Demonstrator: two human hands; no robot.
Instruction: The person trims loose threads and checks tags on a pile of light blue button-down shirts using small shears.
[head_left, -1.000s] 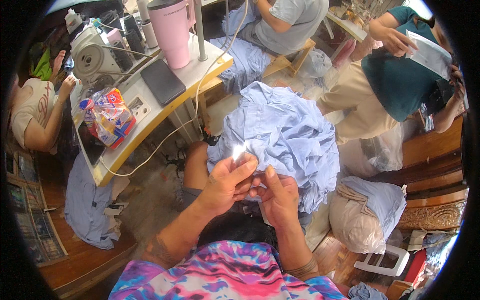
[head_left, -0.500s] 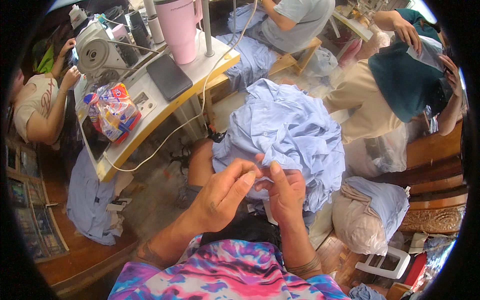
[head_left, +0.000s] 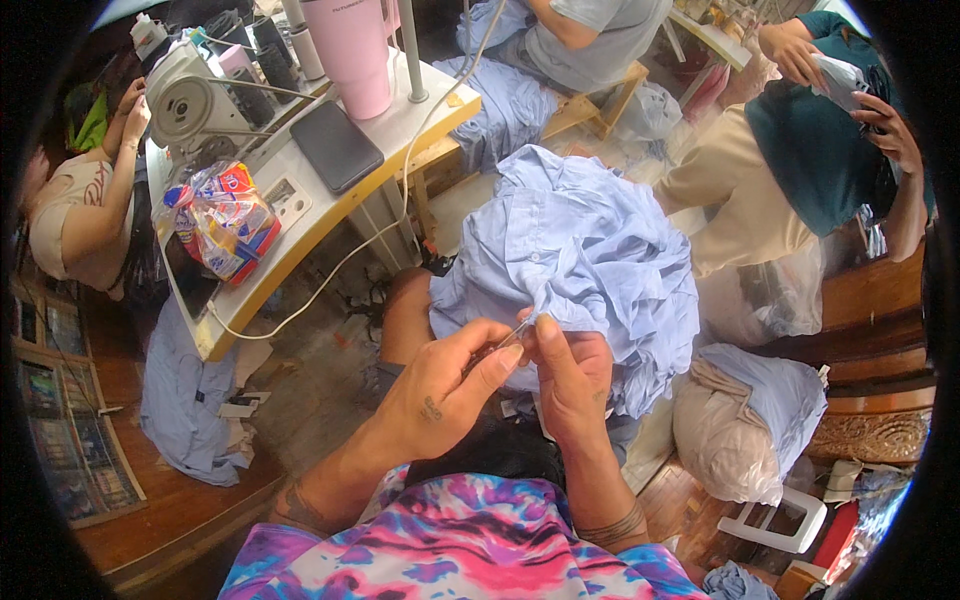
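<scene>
A heap of light blue button-up shirts [head_left: 580, 240] lies in front of me, bunched over my lap. My right hand [head_left: 570, 385] pinches the edge of a shirt between thumb and fingers, near its button strip. Close against it, my left hand [head_left: 440, 400] is closed in a pinch on a thin pointed tool [head_left: 517, 333] that looks metallic. Its tip meets the cloth at my right fingertips. Most of the tool is hidden by my fingers, so its exact kind is unclear.
At the left, a sewing table [head_left: 330, 215] holds a machine [head_left: 190, 105], a dark phone [head_left: 336, 145], a bread bag [head_left: 225, 225] and a pink tumbler [head_left: 350, 60]. A white cable [head_left: 335, 272] hangs off it. A stuffed sack [head_left: 730, 430] stands right. Other people sit or stand around.
The thin tool now shows between my hands, at the cloth edge; before, the fingertips met with little visible between them. The person at the right has shifted the pale item they hold.
</scene>
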